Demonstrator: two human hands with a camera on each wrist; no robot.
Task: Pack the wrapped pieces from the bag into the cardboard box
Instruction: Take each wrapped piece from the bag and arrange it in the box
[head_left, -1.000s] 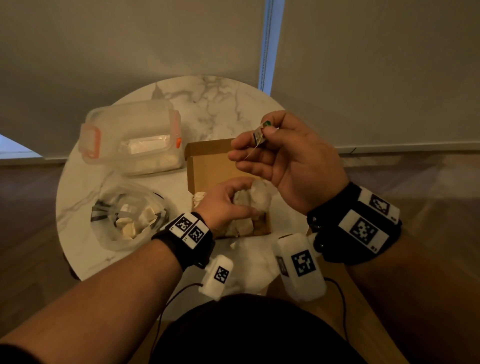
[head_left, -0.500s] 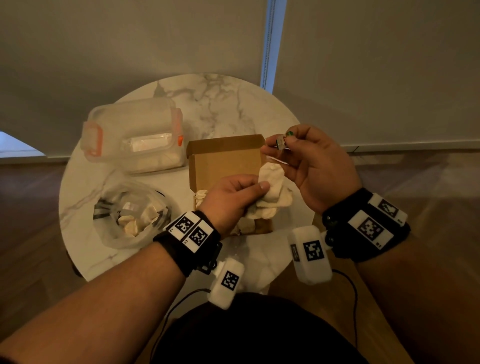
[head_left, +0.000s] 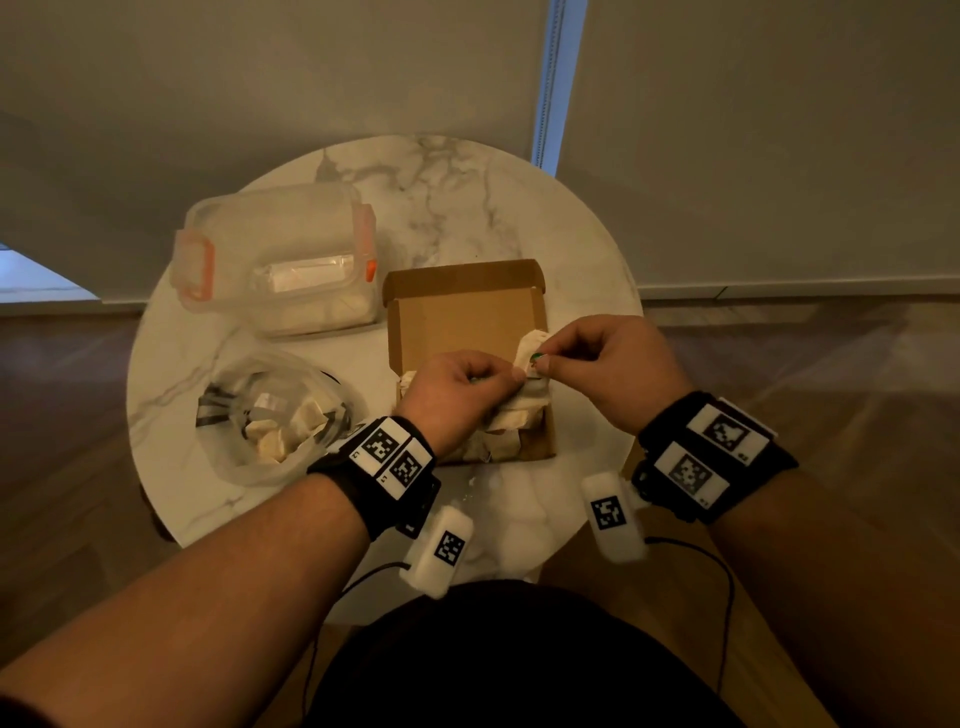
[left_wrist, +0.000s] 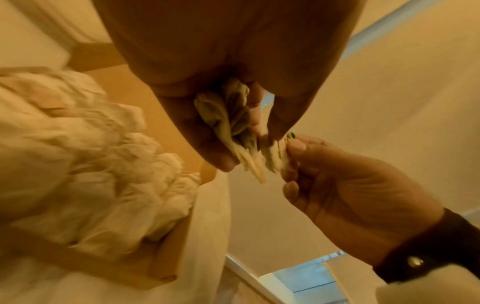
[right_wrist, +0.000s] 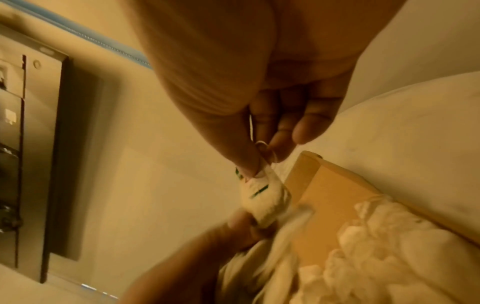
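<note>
Fingertips of left hand (head_left: 457, 395) and right hand (head_left: 613, 369) pinching one wrapped piece (left_wrist: 233, 123) from opposite ends, above the cardboard box (head_left: 462, 306). Soft, light, crumpling; best held mid-body. More pieces in the bag (head_left: 270, 415) on the table (head_left: 431, 208).

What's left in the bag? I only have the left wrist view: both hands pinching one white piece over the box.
Observer: The bag lies on the table left of the cardboard box, with several wrapped pieces inside.
Operator: Anything else there?
Observer: A clear lidded container with orange clips, behind the bag.
Operator: Right grip detail?
Observer: The right wrist view shows a thin string loop at the right hand fingertips, above the held piece.
</note>
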